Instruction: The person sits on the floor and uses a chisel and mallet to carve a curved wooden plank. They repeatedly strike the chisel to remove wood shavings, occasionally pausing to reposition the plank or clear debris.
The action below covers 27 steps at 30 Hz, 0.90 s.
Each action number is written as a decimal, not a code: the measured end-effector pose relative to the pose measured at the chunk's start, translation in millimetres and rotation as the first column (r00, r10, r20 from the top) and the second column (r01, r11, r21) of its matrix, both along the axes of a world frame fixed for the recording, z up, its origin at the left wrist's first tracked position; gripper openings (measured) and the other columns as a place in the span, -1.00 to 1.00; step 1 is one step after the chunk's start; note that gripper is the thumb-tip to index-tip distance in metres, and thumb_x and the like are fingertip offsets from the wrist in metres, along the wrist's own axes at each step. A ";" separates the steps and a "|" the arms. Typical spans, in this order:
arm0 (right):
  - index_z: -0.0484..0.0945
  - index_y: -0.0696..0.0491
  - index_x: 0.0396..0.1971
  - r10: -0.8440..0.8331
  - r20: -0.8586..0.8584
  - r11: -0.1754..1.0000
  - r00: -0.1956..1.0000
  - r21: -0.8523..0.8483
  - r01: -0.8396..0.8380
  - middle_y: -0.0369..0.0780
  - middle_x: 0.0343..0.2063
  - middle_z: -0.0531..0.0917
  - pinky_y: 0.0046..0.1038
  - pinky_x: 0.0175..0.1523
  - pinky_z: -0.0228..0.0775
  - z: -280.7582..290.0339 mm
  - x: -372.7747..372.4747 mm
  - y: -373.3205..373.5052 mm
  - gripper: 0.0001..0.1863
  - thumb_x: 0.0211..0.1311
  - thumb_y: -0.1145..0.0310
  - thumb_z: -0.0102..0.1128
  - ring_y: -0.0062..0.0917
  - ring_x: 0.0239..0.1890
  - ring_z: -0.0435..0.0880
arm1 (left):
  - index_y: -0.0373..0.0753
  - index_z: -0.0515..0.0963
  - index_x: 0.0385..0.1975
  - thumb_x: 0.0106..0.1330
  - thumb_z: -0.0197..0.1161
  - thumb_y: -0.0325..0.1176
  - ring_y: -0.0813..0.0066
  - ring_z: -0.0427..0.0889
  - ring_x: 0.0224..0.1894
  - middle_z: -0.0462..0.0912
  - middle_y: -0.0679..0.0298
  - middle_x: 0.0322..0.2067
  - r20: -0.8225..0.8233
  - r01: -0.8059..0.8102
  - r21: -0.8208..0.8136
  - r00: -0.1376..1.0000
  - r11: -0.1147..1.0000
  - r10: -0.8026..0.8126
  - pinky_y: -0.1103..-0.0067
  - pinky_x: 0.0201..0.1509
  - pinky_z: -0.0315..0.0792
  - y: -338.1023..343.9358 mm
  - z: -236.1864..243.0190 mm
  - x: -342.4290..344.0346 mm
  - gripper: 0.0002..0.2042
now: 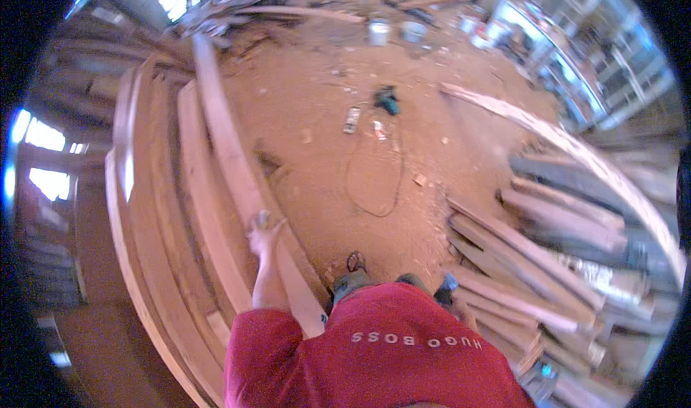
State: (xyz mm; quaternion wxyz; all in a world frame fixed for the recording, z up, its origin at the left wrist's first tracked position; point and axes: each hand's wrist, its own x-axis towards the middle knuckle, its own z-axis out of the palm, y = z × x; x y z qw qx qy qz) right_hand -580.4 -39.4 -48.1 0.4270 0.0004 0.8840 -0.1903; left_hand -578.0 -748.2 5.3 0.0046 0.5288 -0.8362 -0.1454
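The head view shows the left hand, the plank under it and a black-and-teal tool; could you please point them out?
Left hand [263,239]: head view, on the back of the hand.
Plank [229,147]: head view, on its upper face beyond the hand.
Black-and-teal tool [387,101]: head view, on its body.

The left hand [265,237] of the person rests on a long wooden plank [224,131] and its fingers are around a small object [263,219], too blurred to name. More boards [162,214] lie at the left, almost parallel. On the brown ground [309,170] ahead is a teal and black power tool [386,100], and near it a cable [347,178] makes a loop. Farther stand a white bucket [378,34] and a bluish bucket [414,32]. At the right, a pale, rough-edged wooden strip [576,147] extends beyond piled timber [533,264]. Below, a red shirt [403,343] and a sandalled foot [355,262] are visible.
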 end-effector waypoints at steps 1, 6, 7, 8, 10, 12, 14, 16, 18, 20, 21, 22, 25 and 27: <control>0.56 0.08 -0.09 -0.001 0.020 1.000 1.000 0.003 0.001 0.01 -0.33 0.68 -0.26 -0.23 0.54 1.2 -4.9 -3.5 -0.64 0.12 0.24 0.21 -0.24 -0.33 0.70 | 0.10 0.11 0.35 -0.19 0.47 0.24 -0.20 0.42 0.15 0.33 -0.16 0.17 0.009 0.000 -0.014 1.000 1.000 0.000 0.12 0.10 0.46 -3.3 -6.2 -2.5 0.03; 0.55 0.09 -0.11 0.023 0.078 0.999 0.997 0.033 -0.026 -0.01 -0.37 0.68 -0.27 -0.28 0.53 13.6 -30.6 -19.8 -0.65 0.13 0.25 0.21 -0.26 -0.38 0.69 | 0.30 -0.02 0.41 -0.09 0.45 0.11 -0.24 0.41 0.13 0.29 -0.24 0.13 0.088 -0.156 0.102 0.985 0.982 0.148 0.12 0.09 0.46 14.8 15.5 -4.8 0.01; 0.55 0.10 -0.11 0.031 0.075 0.999 0.997 0.029 -0.034 -0.01 -0.38 0.68 -0.28 -0.29 0.53 15.2 -37.3 -25.7 -0.65 0.13 0.25 0.21 -0.27 -0.39 0.69 | 0.31 -0.03 0.42 -0.09 0.46 0.10 -0.24 0.39 0.12 0.28 -0.24 0.12 0.067 -0.164 0.115 0.985 0.980 0.157 0.10 0.12 0.43 15.0 21.7 -3.9 0.02; 0.55 0.10 -0.11 0.039 0.080 0.999 0.996 0.030 -0.042 -0.01 -0.39 0.68 -0.28 -0.30 0.53 19.0 -40.3 -28.6 -0.65 0.13 0.25 0.21 -0.27 -0.40 0.69 | 0.31 -0.02 0.42 -0.10 0.46 0.11 -0.24 0.39 0.12 0.27 -0.24 0.13 0.039 -0.151 0.094 0.988 0.984 0.148 0.10 0.12 0.42 15.9 15.8 4.2 0.02; 0.55 0.10 -0.12 0.069 0.085 0.997 0.994 0.030 -0.072 -0.02 -0.41 0.68 -0.28 -0.32 0.53 29.1 -48.4 -33.6 -0.66 0.13 0.25 0.21 -0.28 -0.42 0.68 | 0.31 -0.02 0.42 -0.11 0.46 0.12 -0.25 0.38 0.13 0.27 -0.23 0.14 -0.002 -0.139 0.070 0.990 0.988 0.140 0.09 0.13 0.41 20.9 10.9 14.6 0.03; 0.55 0.11 -0.12 0.092 0.088 0.995 0.992 0.028 -0.095 -0.02 -0.43 0.67 -0.29 -0.34 0.53 31.7 -61.3 -44.1 -0.66 0.14 0.26 0.20 -0.29 -0.44 0.68 | 0.31 -0.02 0.42 -0.12 0.46 0.13 -0.27 0.36 0.15 0.26 -0.23 0.15 0.003 -0.152 0.098 0.988 0.984 0.152 0.09 0.15 0.40 23.6 16.4 10.2 0.03; 0.55 0.12 -0.13 0.112 0.105 0.993 0.988 0.031 -0.115 -0.03 -0.44 0.67 -0.29 -0.36 0.52 39.1 -70.3 -51.6 -0.67 0.14 0.26 0.20 -0.30 -0.47 0.68 | 0.32 -0.02 0.42 -0.13 0.46 0.12 -0.28 0.34 0.17 0.25 -0.22 0.15 0.010 -0.183 0.131 0.983 0.974 0.183 0.09 0.16 0.39 38.6 12.8 21.8 0.04; 0.55 0.12 -0.13 0.142 0.119 0.989 0.983 0.023 -0.146 -0.03 -0.46 0.67 -0.30 -0.38 0.52 50.5 -80.4 -61.3 -0.67 0.15 0.26 0.20 -0.31 -0.49 0.68 | 0.32 -0.02 0.42 -0.14 0.47 0.11 -0.30 0.33 0.18 0.25 -0.22 0.15 -0.010 -0.196 0.134 0.980 0.972 0.199 0.09 0.17 0.39 53.5 10.4 35.5 0.04; 0.54 0.13 -0.14 0.160 0.136 0.986 0.978 0.022 -0.165 -0.04 -0.48 0.67 -0.30 -0.40 0.52 64.4 -85.5 -67.7 -0.67 0.15 0.27 0.20 -0.32 -0.51 0.67 | 0.30 -0.03 0.42 -0.15 0.48 0.09 -0.31 0.32 0.19 0.23 -0.22 0.15 0.027 -0.193 0.166 0.981 0.967 0.191 0.10 0.19 0.38 73.7 36.3 38.0 0.06; 0.54 0.13 -0.14 0.199 0.166 0.979 0.966 0.018 -0.205 -0.04 -0.50 0.67 -0.31 -0.42 0.52 81.6 -93.0 -80.0 -0.68 0.15 0.27 0.20 -0.33 -0.53 0.67 | 0.29 -0.04 0.42 -0.16 0.49 0.08 -0.32 0.32 0.19 0.22 -0.23 0.17 0.077 -0.207 0.202 0.978 0.957 0.195 0.10 0.19 0.38 102.7 41.7 63.3 0.08; 0.54 0.14 -0.14 0.220 0.179 0.974 0.959 0.016 -0.226 -0.05 -0.50 0.67 -0.31 -0.43 0.51 90.0 -97.3 -88.4 -0.68 0.16 0.27 0.20 -0.33 -0.54 0.67 | 0.29 -0.04 0.42 -0.17 0.50 0.09 -0.32 0.32 0.19 0.21 -0.24 0.17 0.075 -0.206 0.203 0.978 0.957 0.195 0.09 0.19 0.38 109.6 37.0 76.0 0.08; 0.54 0.14 -0.15 0.247 0.193 0.967 0.950 0.014 -0.254 -0.05 -0.51 0.66 -0.31 -0.44 0.51 99.4 -101.9 -95.9 -0.68 0.16 0.27 0.20 -0.34 -0.55 0.67 | 0.29 -0.05 0.42 -0.18 0.50 0.09 -0.31 0.32 0.19 0.20 -0.24 0.18 0.073 -0.207 0.205 0.978 0.957 0.196 0.09 0.18 0.38 118.2 34.2 89.4 0.09; 0.54 0.15 -0.15 0.320 0.230 0.945 0.919 -0.008 -0.327 -0.06 -0.54 0.66 -0.32 -0.47 0.51 116.5 -119.9 -127.9 -0.69 0.16 0.28 0.19 -0.35 -0.58 0.66 | 0.28 -0.04 0.42 -0.20 0.51 0.08 -0.31 0.33 0.18 0.20 -0.24 0.18 0.127 -0.285 0.253 0.957 0.924 0.260 0.08 0.15 0.41 152.5 47.1 122.6 0.10; 0.54 0.15 -0.16 0.323 0.232 0.943 0.917 0.004 -0.333 -0.06 -0.56 0.66 -0.33 -0.50 0.51 136.2 -131.6 -141.0 -0.69 0.17 0.28 0.19 -0.36 -0.60 0.66 | 0.27 -0.03 0.41 -0.20 0.51 0.09 -0.31 0.34 0.18 0.21 -0.25 0.17 0.154 -0.250 0.258 0.964 0.933 0.216 0.08 0.11 0.44 172.6 35.0 130.8 0.09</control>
